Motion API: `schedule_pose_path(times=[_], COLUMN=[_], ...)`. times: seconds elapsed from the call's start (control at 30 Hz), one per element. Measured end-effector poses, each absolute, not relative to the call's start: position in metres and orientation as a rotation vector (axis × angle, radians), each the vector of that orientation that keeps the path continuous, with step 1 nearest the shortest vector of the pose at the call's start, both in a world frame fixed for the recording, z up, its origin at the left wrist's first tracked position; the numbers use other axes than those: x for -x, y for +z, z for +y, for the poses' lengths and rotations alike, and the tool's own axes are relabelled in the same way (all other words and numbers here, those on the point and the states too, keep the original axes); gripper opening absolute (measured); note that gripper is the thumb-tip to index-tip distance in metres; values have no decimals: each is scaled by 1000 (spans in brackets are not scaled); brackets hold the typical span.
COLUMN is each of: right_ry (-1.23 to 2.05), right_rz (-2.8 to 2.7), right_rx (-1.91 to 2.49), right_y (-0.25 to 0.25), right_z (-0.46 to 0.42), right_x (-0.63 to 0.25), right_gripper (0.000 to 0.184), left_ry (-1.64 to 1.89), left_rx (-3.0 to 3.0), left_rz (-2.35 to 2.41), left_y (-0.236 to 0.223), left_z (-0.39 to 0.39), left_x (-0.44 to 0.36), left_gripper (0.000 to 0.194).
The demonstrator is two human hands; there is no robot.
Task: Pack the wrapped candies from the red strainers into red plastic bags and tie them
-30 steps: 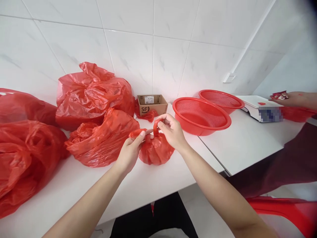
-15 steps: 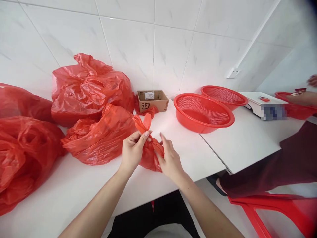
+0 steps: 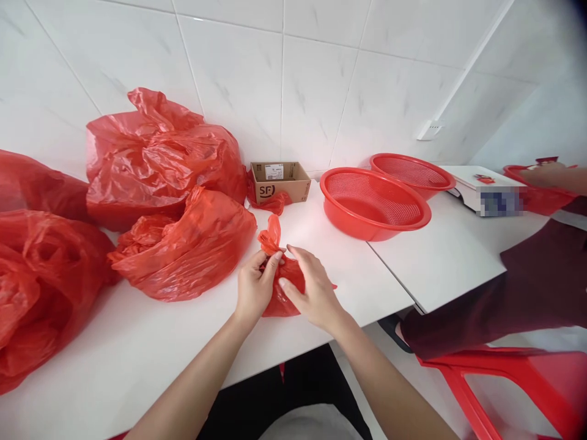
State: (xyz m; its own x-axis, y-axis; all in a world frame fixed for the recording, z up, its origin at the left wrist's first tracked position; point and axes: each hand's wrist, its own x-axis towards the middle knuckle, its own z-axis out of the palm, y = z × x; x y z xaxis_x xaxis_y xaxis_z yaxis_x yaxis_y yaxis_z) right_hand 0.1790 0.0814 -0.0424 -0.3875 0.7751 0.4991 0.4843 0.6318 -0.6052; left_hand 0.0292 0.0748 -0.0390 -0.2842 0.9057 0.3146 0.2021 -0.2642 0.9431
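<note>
A small red plastic bag (image 3: 283,300) sits on the white table between my two hands, its top gathered into a twisted neck. My left hand (image 3: 255,287) is closed, pinching that neck between thumb and fingers, and a loop of plastic sticks up above the grip. Around the bag's right side curls my right hand (image 3: 317,292). Its index fingertip is near the neck and its thumb lies against the bag; the other fingers are partly hidden. A red scrap of plastic pokes out behind its knuckles. The bag's contents cannot be made out.
Large filled red bags (image 3: 160,159) crowd the left. A cardboard box (image 3: 284,190) stands by the wall. To the right are a red basket (image 3: 353,227), another basket (image 3: 413,162) and a white scale (image 3: 463,177). A co-worker's hand (image 3: 550,174) and a red stool (image 3: 458,391) are farther right.
My hands have come closer together around the bag's neck. Two long plastic ends stretched between them before; now one loop stands above my left hand. My right thumb has moved left across the bag.
</note>
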Motion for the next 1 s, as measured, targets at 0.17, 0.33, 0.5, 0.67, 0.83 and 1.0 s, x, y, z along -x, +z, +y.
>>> schedule_pose_path(times=[0.17, 0.33, 0.5, 0.67, 0.83, 1.0], right_ry=[373, 354, 367, 352, 370, 562], right_rz=[-2156, -2150, -2152, -2158, -2169, -2134], right_rx=[1027, 1061, 1092, 1092, 1115, 1091], right_y=[-77, -86, -89, -92, -93, -82], right_z=[94, 96, 94, 94, 94, 91], right_x=[-176, -180, -179, -180, -179, -183], right_gripper=[59, 54, 51, 48, 45, 45], left_ry=[1456, 1400, 1353, 1335, 1316, 1315], left_rx=[-1364, -1364, -1407, -1429, -1431, -1438], left_rz=[1412, 1446, 1484, 1510, 1513, 1456], left_y=[-56, -59, -61, -62, -64, -60], left_z=[79, 83, 83, 81, 82, 80], left_x=[-34, -33, -34, -34, -34, -31], left_gripper=[28, 30, 28, 28, 28, 29])
